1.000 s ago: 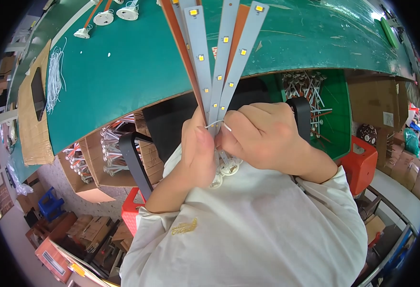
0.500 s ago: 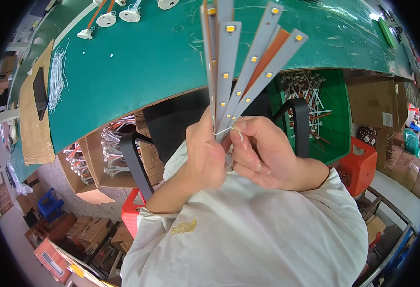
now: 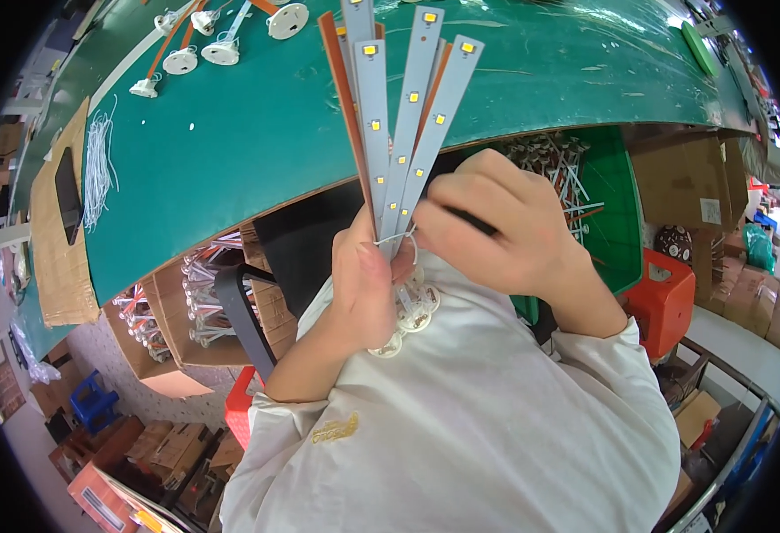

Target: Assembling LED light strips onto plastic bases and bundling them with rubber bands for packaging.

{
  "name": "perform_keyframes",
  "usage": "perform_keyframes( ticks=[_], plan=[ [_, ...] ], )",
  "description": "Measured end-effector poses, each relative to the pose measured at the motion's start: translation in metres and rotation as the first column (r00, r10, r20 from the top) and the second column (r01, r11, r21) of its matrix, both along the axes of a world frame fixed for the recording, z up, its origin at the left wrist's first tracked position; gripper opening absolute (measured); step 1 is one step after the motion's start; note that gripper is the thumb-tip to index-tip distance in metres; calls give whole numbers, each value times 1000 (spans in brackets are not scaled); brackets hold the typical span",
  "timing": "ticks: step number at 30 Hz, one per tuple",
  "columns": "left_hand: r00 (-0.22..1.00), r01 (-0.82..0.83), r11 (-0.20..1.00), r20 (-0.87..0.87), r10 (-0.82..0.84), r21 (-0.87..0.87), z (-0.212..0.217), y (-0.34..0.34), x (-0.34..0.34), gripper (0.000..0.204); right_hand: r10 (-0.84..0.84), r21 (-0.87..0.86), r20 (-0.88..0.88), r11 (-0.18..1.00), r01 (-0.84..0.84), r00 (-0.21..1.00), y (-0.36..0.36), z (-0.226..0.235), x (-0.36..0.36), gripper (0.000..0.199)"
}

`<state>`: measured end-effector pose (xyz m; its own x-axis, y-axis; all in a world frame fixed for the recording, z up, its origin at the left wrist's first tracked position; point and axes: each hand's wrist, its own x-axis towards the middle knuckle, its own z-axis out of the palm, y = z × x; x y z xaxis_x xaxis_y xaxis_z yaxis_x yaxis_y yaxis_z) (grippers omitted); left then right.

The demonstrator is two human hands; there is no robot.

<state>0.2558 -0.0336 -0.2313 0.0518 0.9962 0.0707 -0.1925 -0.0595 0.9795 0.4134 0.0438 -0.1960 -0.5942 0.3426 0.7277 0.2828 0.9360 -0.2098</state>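
Note:
My left hand (image 3: pixel 362 293) is wrapped round a bundle of LED light strips (image 3: pixel 377 133), slim grey and orange-brown bars with yellow chips that fan out upward. Below that hand, the strips' round white end pieces (image 3: pixel 417 313) show against my shirt. A thin white tie (image 3: pixel 393 238) circles the bundle just above my left thumb, with a loose end hanging down. To the right, my right hand (image 3: pixel 505 226) is closed, thumb and forefinger pinched at the tie beside the strips. Its fingertips partly hide the exact grip.
Ahead lies a green-topped table (image 3: pixel 221 151) bearing white ties (image 3: pixel 99 169), a dark phone (image 3: pixel 68 195) on cardboard and more lamp pieces (image 3: pixel 221 51). Cardboard boxes (image 3: pixel 177 320) of strips stand lower left; a green bin (image 3: pixel 616 191) and red stool (image 3: pixel 665 302) stand right.
The bundle has shifted slightly left. My right hand has turned over and lifted, knuckles now up, its fingers still at the tie. The white end pieces have come into sight.

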Motion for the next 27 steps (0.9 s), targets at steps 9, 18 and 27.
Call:
perform_keyframes(
  ticks=[9,18,27],
  plan=[
    [1000,4,1000,-14,-3,21,0,3,-3,77,29,-128,111,992,-14,993,-14,3,-6,20],
    [995,14,998,-95,-8,60,3,8,1,76,-360,-856,-374,-221,-468,855,-32,5,-9,15],
    [993,-52,999,-110,52,4,-3,9,-1,83,-262,-928,-371,128,-349,891,-21,-19,-5,8]
  ],
)
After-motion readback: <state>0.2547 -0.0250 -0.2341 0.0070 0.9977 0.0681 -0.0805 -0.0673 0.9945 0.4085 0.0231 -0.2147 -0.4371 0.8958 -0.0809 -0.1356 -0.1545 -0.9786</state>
